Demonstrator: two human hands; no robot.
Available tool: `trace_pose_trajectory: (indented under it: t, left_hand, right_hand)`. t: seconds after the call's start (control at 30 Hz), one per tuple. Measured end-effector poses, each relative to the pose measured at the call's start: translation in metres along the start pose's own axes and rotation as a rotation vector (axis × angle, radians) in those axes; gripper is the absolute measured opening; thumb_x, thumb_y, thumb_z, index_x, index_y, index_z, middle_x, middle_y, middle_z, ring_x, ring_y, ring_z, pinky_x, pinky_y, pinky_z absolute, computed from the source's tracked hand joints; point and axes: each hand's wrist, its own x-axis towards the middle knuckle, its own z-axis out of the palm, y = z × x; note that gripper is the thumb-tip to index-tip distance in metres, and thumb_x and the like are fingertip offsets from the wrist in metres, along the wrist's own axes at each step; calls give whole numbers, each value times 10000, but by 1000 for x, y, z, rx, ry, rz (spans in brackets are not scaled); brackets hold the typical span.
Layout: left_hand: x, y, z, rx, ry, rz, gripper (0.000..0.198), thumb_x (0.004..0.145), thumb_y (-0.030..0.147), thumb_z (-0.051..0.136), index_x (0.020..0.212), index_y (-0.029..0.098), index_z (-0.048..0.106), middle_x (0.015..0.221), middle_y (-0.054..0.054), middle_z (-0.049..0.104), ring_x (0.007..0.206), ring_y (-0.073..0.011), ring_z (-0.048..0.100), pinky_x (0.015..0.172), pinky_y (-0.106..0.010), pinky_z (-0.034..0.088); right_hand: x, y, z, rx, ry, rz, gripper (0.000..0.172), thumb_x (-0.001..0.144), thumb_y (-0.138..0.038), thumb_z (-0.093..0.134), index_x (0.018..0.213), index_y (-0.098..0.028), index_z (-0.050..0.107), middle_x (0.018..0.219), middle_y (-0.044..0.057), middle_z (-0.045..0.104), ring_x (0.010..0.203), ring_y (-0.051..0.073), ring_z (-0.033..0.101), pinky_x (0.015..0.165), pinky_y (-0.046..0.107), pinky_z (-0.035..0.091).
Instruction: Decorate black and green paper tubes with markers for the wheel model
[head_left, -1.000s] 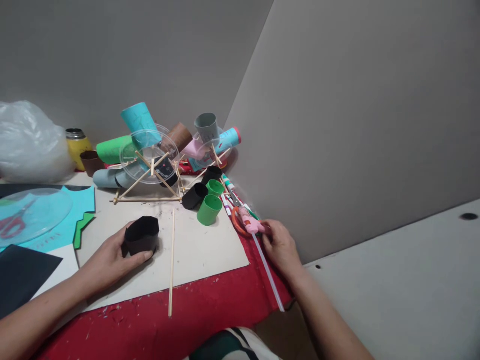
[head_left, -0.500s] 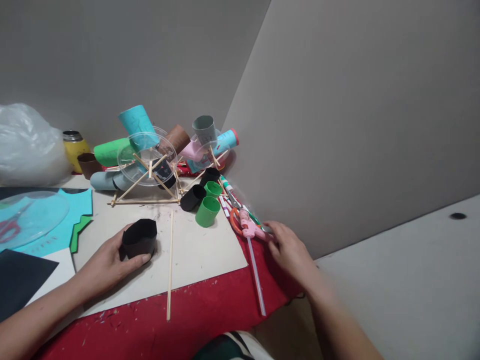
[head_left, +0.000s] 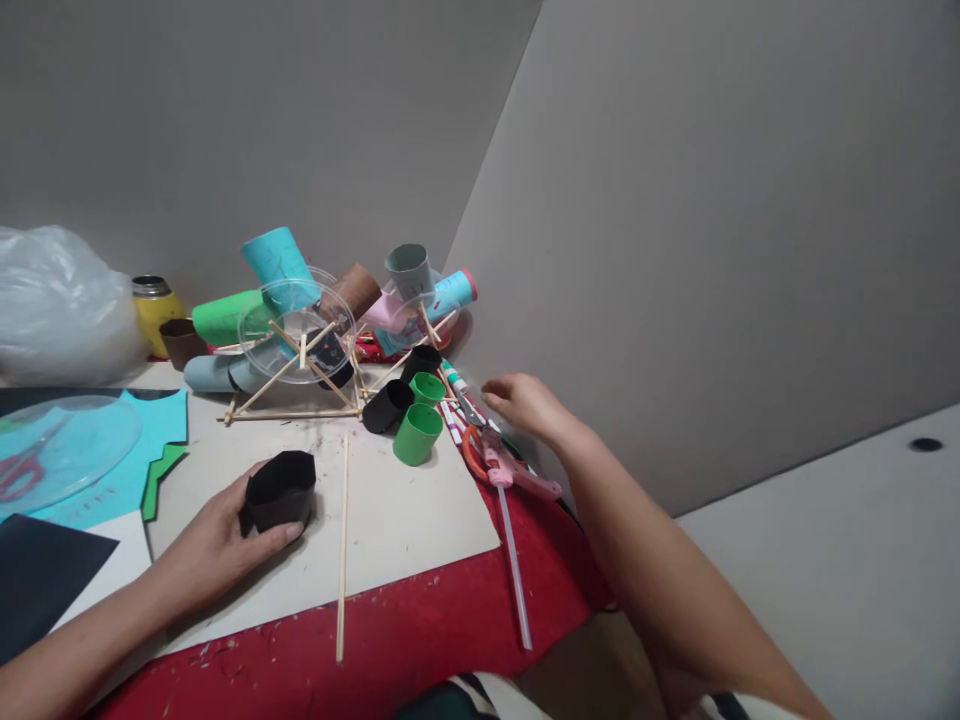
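Note:
My left hand [head_left: 221,530] is closed around a black paper cup [head_left: 281,495] with an angular rim, held low over the white board. My right hand [head_left: 529,405] hovers by the wall, fingers loosely stretched to the left, nothing visible in them. Just below it lie a pink glue gun [head_left: 517,473] with a long clear glue stick [head_left: 514,570] and scissors with orange handles [head_left: 471,452]. Left of these stand green paper cups [head_left: 417,435] and black paper cups [head_left: 387,407]. A wooden stick [head_left: 343,550] lies between my hands.
Behind stands a stick-framed wheel [head_left: 296,330] bearing coloured paper tubes. At left are a plastic bag [head_left: 60,305], a yellow bottle [head_left: 155,315], cyan sheets [head_left: 169,415] and a clear lid [head_left: 97,435] over red-handled scissors. The wall [head_left: 675,250] rises at right; red cloth [head_left: 420,620] covers the front edge.
My right hand has left the glue gun's handle and moved up and to the left, above the scissors. My left hand still holds the black paper cup. The view has tilted slightly.

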Motion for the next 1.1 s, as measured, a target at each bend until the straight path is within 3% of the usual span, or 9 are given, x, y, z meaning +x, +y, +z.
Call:
trace_pose_trajectory:
  t: [0.17,0.37,0.77,1.1]
  left_hand:
    - [-3,7,-6,-77,-15,-77,661,773,516,752,1323,177,612,1174,-144,734,1065,-336,682,989,-504,545]
    - [-1,11,-13,-325,13,-221,660,704,560,793,1177,134,619,958,-118,730,855,-266,684,725,-365,574]
    - [3,1,-13,-173,-28,-205,689,727,589,768,1258,169,640,966,-108,764,901,-314,698,787,-416,595]
    - [3,0,-10,-180,-67,-194,688,757,575,748,1305,175,640,882,-90,762,889,-314,700,797,-428,593]
  right_hand:
    - [49,2,19,-86,-172,122,337,978,-381,638,1250,-182,626,1271,93,647,1075,223,667,913,424,581]
    - [70,5,48,-129,-283,120,368,965,-372,661,1268,-168,615,1280,106,639,1095,233,664,918,428,578]
    - [98,12,56,-56,-363,185,362,972,-381,647,1265,-170,618,1287,99,638,1091,235,663,921,435,579]
    - [93,-1,52,-36,-355,306,348,976,-384,640,1259,-182,623,1292,93,637,1095,234,661,925,433,577]
